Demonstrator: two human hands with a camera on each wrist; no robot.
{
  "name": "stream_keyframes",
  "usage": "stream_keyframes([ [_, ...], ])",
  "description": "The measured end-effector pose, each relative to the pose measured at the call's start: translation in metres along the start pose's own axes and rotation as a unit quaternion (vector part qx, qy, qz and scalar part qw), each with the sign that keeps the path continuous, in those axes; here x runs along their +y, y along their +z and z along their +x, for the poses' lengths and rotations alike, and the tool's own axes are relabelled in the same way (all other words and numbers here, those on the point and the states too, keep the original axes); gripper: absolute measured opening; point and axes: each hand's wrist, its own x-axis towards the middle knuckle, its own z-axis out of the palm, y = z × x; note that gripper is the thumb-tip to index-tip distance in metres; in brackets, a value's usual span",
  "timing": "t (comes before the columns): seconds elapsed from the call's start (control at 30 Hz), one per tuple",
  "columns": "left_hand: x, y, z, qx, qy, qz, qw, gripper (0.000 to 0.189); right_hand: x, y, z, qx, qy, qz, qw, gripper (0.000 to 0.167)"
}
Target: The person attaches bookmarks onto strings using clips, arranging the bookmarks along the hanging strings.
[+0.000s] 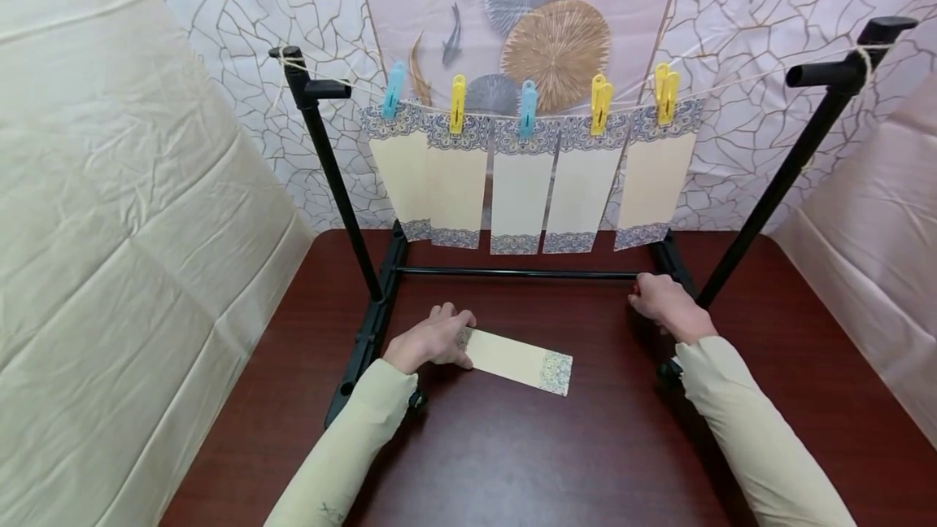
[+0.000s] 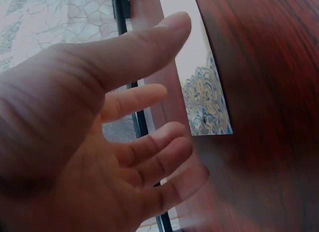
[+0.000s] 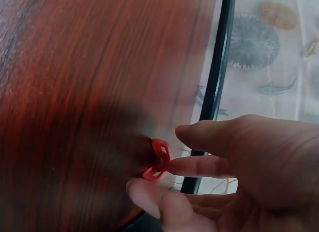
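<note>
A cream card (image 1: 505,358) with a blue lace pattern at its ends lies on the dark red table. Over its left end is my left hand (image 1: 432,340), thumb and fingers spread apart. From the left wrist, the thumb overlaps the card (image 2: 187,48) in view, and the other fingers are loosely bent. Toward the right side of the frame, my right hand (image 1: 668,306) reaches down to a small red clothespin (image 3: 158,160). Its index fingertip appears to touch the clothespin, while the thumb stands apart from it. The head view mostly hides the clothespin behind the hand.
Behind the hands, several patterned cards (image 1: 522,193) hang from a string, held by blue clothespins (image 1: 528,108) and yellow clothespins (image 1: 457,104). The string runs between two black posts (image 1: 333,177). A black crossbar (image 1: 512,272) joins the stand's feet low over the table (image 1: 512,454).
</note>
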Motion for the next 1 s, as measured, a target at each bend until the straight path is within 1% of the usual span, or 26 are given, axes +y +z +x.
stream_keyframes([
  [0.13,-0.0013,0.0018,0.0018,-0.008,-0.008,0.007,0.9999,0.061,0.0023,0.0003,0.0036,-0.018,0.015,-0.003,0.9997,0.023],
  [0.37,-0.0037,0.0018,0.0048,-0.014,-0.013,0.016,0.9997,0.059,0.0023,0.0004,0.0071,-0.018,0.028,-0.012,0.9994,0.024],
  [0.6,-0.0037,-0.0014,0.006,-0.024,-0.022,0.017,0.9993,0.054,0.0041,-0.0001,0.0094,-0.027,0.043,-0.022,0.9985,0.02],
  [0.77,-0.0057,-0.0017,0.0066,-0.02,-0.024,0.022,0.9993,0.055,0.0053,0.0002,0.0084,-0.036,0.042,-0.011,0.9984,0.018],
  [0.87,-0.0067,-0.0016,0.007,-0.016,-0.019,0.028,0.9993,0.058,0.0072,0.0007,0.0073,-0.033,0.036,-0.003,0.9988,0.015],
  [1.0,-0.0071,-0.0011,0.0075,-0.014,-0.017,0.025,0.9995,0.064,0.0096,0.0003,0.007,-0.037,0.03,0.0,0.9989,0.015],
])
